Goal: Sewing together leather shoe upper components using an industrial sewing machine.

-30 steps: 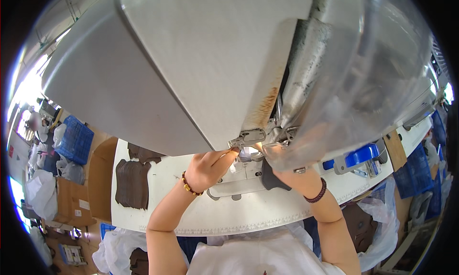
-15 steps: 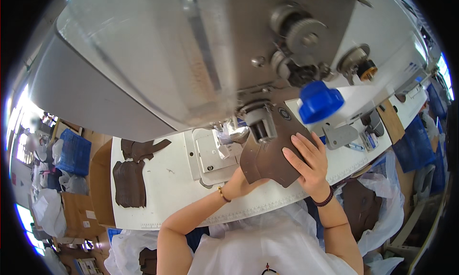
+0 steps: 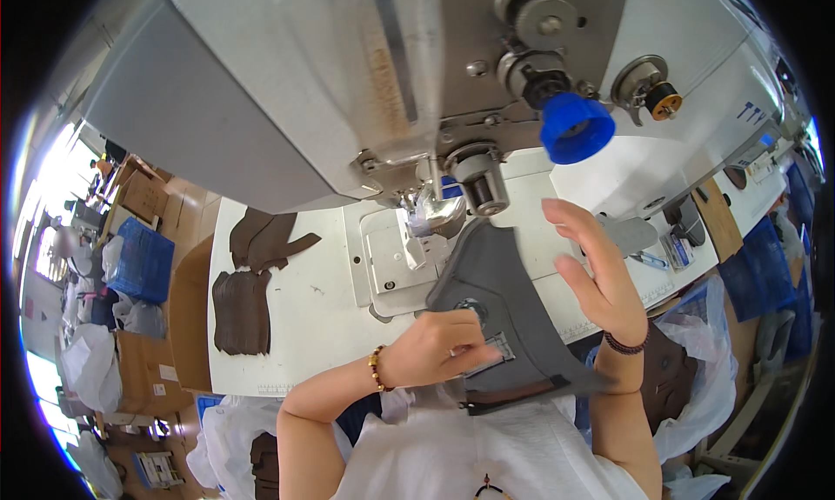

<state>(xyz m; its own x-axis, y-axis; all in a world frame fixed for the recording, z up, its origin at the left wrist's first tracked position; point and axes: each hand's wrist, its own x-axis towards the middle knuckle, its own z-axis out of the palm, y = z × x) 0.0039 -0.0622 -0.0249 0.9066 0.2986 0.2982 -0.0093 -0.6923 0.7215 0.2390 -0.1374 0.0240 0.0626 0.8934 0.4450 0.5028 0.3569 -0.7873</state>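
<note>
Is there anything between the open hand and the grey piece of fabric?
Nothing visible. The right hand hovers open just right of the grey fabric piece, with only bare table between them. The left hand already presses on the piece.

On the bench point(image 3: 304, 343), the fabric piece point(image 3: 496, 300) lies just right of the needle plate point(image 3: 391, 256) under the sewing machine point(image 3: 348, 83), with cut pieces point(image 3: 243, 309) stacked well to its left.

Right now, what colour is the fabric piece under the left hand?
Dark grey-brown; the fabric piece shows best in the head view, pressed by the left hand.
</note>
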